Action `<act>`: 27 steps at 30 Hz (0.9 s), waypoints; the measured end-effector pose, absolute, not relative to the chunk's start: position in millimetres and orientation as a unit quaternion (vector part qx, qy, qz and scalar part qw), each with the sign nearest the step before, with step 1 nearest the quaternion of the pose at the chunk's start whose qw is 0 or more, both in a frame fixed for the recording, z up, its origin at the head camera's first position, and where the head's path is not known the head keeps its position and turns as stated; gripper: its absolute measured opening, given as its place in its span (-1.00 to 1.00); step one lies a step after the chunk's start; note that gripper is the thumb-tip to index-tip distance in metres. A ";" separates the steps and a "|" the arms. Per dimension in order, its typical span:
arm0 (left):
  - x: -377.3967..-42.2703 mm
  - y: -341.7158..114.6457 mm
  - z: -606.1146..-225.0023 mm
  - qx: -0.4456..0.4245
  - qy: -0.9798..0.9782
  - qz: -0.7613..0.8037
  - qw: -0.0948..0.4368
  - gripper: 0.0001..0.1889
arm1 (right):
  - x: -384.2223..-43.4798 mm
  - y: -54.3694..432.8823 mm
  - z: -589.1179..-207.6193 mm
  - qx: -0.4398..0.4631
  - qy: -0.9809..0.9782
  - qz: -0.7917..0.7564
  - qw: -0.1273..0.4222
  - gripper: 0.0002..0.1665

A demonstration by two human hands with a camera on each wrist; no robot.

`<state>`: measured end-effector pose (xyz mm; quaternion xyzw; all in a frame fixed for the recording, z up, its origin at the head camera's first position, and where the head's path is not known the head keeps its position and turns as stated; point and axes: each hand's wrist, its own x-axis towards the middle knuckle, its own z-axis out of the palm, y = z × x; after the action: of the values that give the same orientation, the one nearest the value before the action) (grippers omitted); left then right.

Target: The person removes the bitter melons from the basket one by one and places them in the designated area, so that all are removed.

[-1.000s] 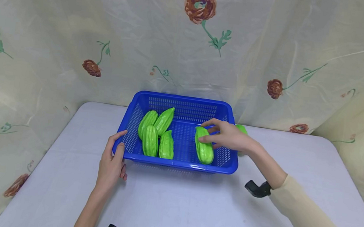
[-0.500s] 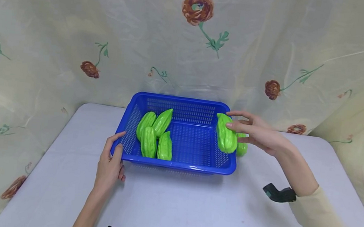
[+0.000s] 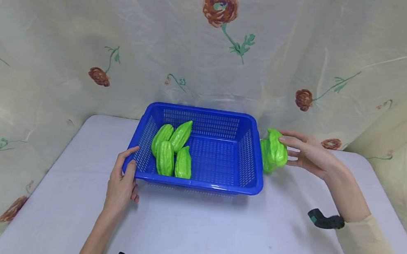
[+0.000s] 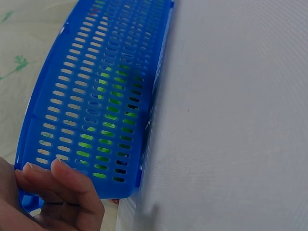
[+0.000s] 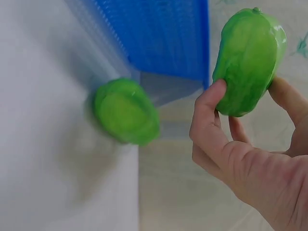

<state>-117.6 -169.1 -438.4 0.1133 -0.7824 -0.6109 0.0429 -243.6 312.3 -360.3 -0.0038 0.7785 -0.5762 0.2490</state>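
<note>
My right hand [image 3: 310, 155] pinches a bright green, ridged bitter melon [image 3: 276, 148] just outside the basket's right wall. In the right wrist view the held bitter melon [image 5: 250, 60] is raised off the table, thumb and fingers around its lower end. A second bitter melon [image 5: 126, 113] lies on the table below it, beside the basket; in the head view the held one partly covers it. The blue plastic basket [image 3: 205, 184] has several bitter melons [image 3: 165, 158] in its left half. My left hand [image 3: 120, 184] grips the basket's front left corner, its fingers [image 4: 72, 180] curled under the rim.
The basket stands near the back of a table covered in white cloth [image 3: 192, 229]. Behind it hangs a pale curtain [image 3: 153, 35] with brown flowers. Black wrist mounts [image 3: 324, 219] stick out from both wrists.
The right hand has carried the bitter melon out of the basket's right side, over the rim and rightward. The left hand has stayed at the basket's corner.
</note>
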 end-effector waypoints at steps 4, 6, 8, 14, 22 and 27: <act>-118.0 -169.1 -438.3 0.111 -0.783 -0.611 0.043 -0.56 | -246.3 325.2 -372.2 -0.002 0.773 -0.582 0.253 -0.06; -117.8 -169.1 -438.2 0.111 -0.783 -0.611 0.043 -0.56 | -248.6 331.8 -378.7 -0.003 0.770 -0.586 0.252 -0.09; -117.6 -169.1 -438.3 0.110 -0.782 -0.612 0.044 -0.56 | -250.8 338.3 -384.8 -0.002 0.765 -0.592 0.252 -0.15; -116.9 -168.5 -438.9 0.112 -0.781 -0.613 0.043 -0.56 | -258.2 354.3 -402.1 0.030 0.756 -0.602 0.257 -0.18; -117.1 -169.1 -439.3 0.111 -0.780 -0.615 0.043 -0.56 | -260.4 366.7 -417.8 0.053 0.755 -0.601 0.257 -0.20; -117.2 -169.6 -438.7 0.110 -0.780 -0.615 0.046 -0.57 | -262.2 369.0 -423.1 0.042 0.759 -0.597 0.257 -0.14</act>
<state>-117.2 -169.6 -438.7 0.1099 -0.7796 -0.6148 0.0459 -262.2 369.0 -423.1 0.0424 0.7587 -0.5970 0.2574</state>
